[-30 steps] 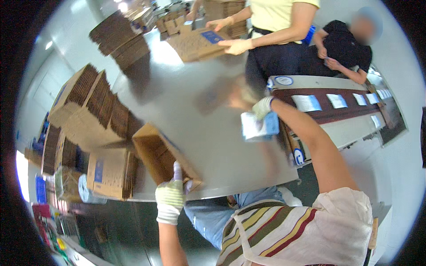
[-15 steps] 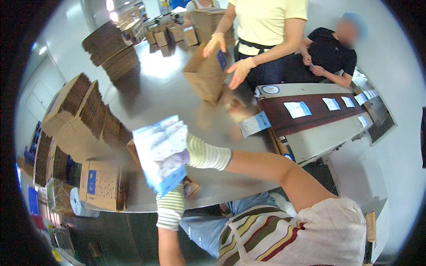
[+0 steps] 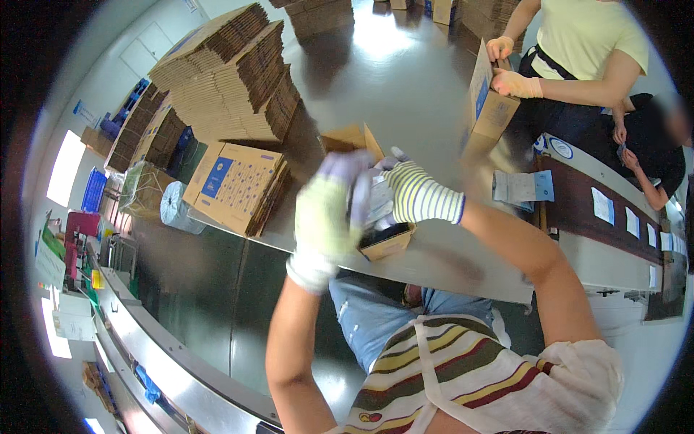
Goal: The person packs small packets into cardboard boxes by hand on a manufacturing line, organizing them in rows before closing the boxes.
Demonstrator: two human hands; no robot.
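An open cardboard box [image 3: 390, 244] stands at the near edge of the metal table. Inside its opening are white-and-blue packets [image 3: 379, 200], partly covered by my hands. My right hand [image 3: 425, 192], in a striped knit glove, grips the packets from the right; the fingertips are partly hidden. On the left side of the box is my left hand [image 3: 329, 210], gloved too and smeared by motion, so its fingers do not show clearly.
Flattened cartons [image 3: 224, 79] are stacked at the left, with another pile [image 3: 238, 184] nearer. Across the table, a co-worker's gloved hands hold a carton [image 3: 491, 108]. Packets lie on a dark conveyor belt [image 3: 578, 210] at the right; another packet [image 3: 522, 186] overhangs its end. A second person sits beyond.
My hands have brought the raised packets down into the box. The view has swung left. The co-worker's carton, tilted before, now stands upright on the table.
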